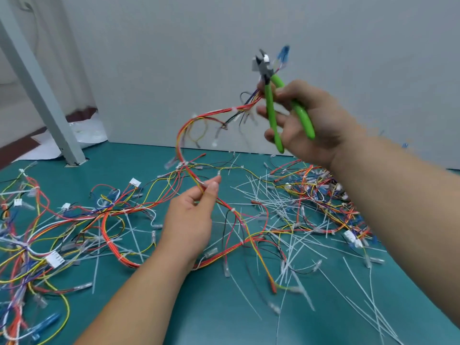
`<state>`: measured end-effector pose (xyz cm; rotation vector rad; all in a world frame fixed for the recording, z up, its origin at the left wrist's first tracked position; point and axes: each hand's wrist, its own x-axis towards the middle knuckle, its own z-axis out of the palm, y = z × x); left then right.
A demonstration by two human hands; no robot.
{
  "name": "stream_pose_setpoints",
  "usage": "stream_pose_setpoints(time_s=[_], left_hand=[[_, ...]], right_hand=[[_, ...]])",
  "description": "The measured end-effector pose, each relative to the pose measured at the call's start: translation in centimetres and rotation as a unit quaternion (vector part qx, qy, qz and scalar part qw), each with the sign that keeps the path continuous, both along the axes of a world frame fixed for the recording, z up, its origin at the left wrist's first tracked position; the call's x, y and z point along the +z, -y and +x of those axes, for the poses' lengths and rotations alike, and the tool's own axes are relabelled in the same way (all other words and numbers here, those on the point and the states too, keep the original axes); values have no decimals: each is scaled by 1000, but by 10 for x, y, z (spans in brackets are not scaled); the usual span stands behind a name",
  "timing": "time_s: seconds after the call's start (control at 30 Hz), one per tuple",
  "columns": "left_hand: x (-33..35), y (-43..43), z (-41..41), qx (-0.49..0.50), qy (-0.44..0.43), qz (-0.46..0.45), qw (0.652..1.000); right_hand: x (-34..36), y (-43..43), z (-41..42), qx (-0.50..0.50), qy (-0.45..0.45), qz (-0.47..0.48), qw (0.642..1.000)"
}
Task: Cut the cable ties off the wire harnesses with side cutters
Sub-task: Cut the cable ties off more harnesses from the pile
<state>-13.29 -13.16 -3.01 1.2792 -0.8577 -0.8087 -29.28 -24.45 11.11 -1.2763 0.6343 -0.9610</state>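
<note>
The right hand (308, 120) grip holds the green side cutters (273, 95) at 1 o'clock; the left hand (191, 215) pinches the raised harness (189, 125) at centre. Cut ties (273, 202) litter the bench (224, 319) at 4 o'clock; tied harnesses (49, 232) at 9 o'clock await cutting.

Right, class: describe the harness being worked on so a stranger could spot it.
Look above the teal table. One red-and-yellow harness arcs up from the left hand to the right hand. Its neighbours lie flat; it alone rises into the air, reaching the green side cutters.
</note>
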Motion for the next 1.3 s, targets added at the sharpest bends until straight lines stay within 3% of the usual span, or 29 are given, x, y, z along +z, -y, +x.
stream_pose_setpoints(time_s=[0.13,0.33,0.4,0.5,0.57,0.67,0.77,0.83,0.9,0.97,1.03,1.17,1.3], left_hand=[[-1,2,2,47,-52,-30,997],[1,3,1,-17,-145,-67,987],[-1,3,0,-50,-88,-58,993],[-10,2,-1,-69,107,13,992],[-15,-1,-2,-102,264,95,954],[-20,-7,-3,-174,465,143,856],[-19,-8,-1,-191,492,149,836],[-18,-8,1,-189,491,142,839],[-17,-8,1,-195,496,137,835],[-16,-9,0,-201,499,138,832],[-16,-9,-2,-200,502,137,830],[-19,-8,-5,-171,493,120,844],[-21,-6,-6,-103,433,68,893]], right_hand=[[-27,-23,12,78,71,55,993],[-29,-20,7,15,70,35,997],[-14,-12,-1,-19,84,16,996],[14,8,-20,-84,81,-30,993],[29,25,-36,-142,70,-53,986],[42,52,-64,-240,72,-65,966],[41,76,-96,-334,34,-66,940],[29,88,-114,-359,-84,-60,928],[8,90,-121,-341,-223,-45,912],[-16,81,-118,-301,-283,-21,911],[-34,54,-105,-227,-296,-2,928],[-63,-23,-74,-67,-378,-7,923],[-91,-62,-57,-67,-353,40,932]])
